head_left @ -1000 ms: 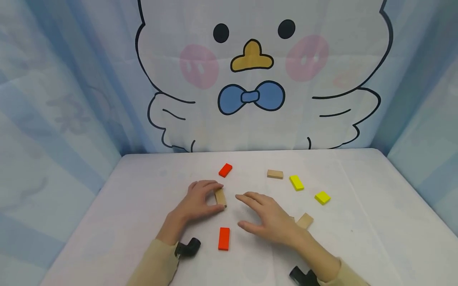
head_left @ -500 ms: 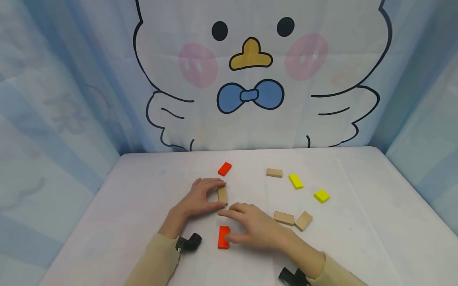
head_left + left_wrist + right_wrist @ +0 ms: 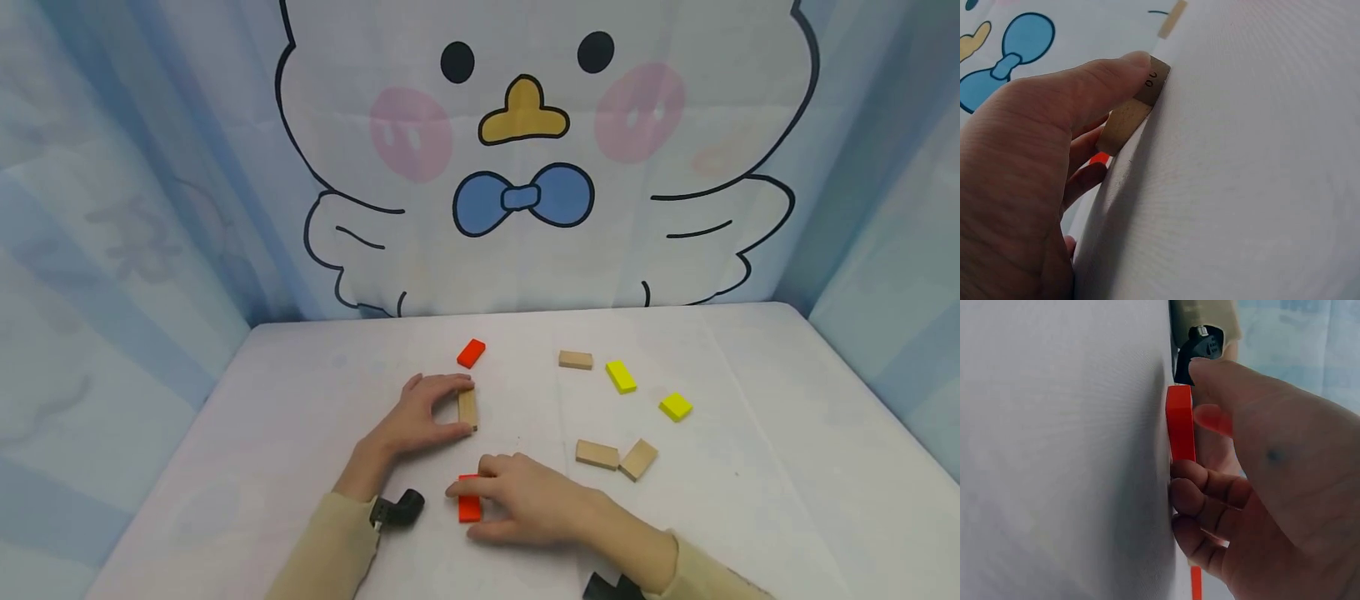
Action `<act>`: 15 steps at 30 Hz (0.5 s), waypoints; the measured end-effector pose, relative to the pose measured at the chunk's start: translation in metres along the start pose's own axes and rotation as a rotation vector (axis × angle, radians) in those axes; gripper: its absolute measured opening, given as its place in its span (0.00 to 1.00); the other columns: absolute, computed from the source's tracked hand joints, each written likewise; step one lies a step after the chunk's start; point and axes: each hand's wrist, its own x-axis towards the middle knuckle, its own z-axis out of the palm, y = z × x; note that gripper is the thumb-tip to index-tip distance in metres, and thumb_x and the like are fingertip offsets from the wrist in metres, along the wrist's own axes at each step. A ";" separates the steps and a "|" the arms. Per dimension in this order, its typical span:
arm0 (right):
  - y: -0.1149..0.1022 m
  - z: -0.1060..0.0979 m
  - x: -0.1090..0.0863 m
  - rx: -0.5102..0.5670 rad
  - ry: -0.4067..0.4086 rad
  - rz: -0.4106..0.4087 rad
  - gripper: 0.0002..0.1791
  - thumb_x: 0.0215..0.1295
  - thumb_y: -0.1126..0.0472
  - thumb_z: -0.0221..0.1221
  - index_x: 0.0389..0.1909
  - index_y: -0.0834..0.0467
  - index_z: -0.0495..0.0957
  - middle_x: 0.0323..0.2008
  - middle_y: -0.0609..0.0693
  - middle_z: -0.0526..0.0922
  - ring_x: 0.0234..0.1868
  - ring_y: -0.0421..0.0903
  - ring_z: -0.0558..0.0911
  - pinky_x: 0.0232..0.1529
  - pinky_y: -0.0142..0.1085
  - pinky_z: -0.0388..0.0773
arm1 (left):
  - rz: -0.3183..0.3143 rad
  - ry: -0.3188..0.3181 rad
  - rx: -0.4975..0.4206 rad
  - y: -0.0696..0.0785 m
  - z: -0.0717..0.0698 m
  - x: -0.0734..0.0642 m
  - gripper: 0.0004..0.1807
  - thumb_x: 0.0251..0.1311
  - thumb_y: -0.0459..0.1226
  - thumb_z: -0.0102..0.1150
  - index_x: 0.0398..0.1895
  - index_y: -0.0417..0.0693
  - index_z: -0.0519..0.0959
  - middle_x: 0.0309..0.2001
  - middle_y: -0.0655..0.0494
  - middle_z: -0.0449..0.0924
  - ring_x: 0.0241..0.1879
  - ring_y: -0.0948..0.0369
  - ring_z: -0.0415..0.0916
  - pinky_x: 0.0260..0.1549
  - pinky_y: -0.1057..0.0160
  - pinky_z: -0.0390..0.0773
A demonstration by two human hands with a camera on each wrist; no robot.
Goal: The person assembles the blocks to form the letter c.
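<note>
My left hand (image 3: 420,417) pinches a plain wooden block (image 3: 468,408) lengthwise, thumb at its near end and fingertips at its far end. Small dark marks show on that block's end (image 3: 1152,81) in the left wrist view. Closer to me lies a red block (image 3: 469,510), flat on the white table. Over it reaches my right hand (image 3: 532,504), the index finger crossing its top and the thumb beside its near end. In the right wrist view the thumb stands apart from the red block, and the other fingers bend close to the tabletop.
Another red block (image 3: 471,353) lies beyond my left hand. Toward the back right are a wooden block (image 3: 575,360), a yellow block (image 3: 621,377) and a second yellow one (image 3: 676,407). Two wooden blocks (image 3: 597,454) lie right of centre. A printed cloth (image 3: 525,267) hangs behind.
My right hand has moved left and toward me, from beside the wooden block to over the near red block. The left hand and its wooden block shifted slightly right, then stayed put.
</note>
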 end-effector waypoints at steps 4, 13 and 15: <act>0.000 0.001 -0.001 -0.032 -0.019 0.024 0.20 0.70 0.44 0.62 0.60 0.43 0.79 0.39 0.38 0.71 0.33 0.33 0.68 0.37 0.24 0.67 | -0.007 -0.015 0.008 0.000 0.001 0.000 0.34 0.56 0.47 0.71 0.68 0.52 0.75 0.68 0.54 0.72 0.69 0.53 0.65 0.71 0.36 0.40; 0.006 -0.003 -0.005 -0.006 0.000 0.081 0.16 0.68 0.48 0.65 0.55 0.43 0.80 0.40 0.40 0.70 0.35 0.35 0.70 0.38 0.25 0.69 | -0.011 -0.021 0.018 -0.003 0.001 0.001 0.34 0.57 0.48 0.70 0.68 0.52 0.75 0.70 0.53 0.69 0.71 0.55 0.62 0.72 0.39 0.40; 0.008 -0.005 -0.006 0.001 -0.004 0.101 0.16 0.68 0.49 0.66 0.55 0.43 0.80 0.40 0.40 0.70 0.35 0.35 0.70 0.38 0.26 0.69 | -0.013 -0.020 0.015 -0.002 0.000 0.001 0.34 0.57 0.48 0.70 0.67 0.52 0.75 0.69 0.53 0.70 0.70 0.54 0.63 0.72 0.39 0.40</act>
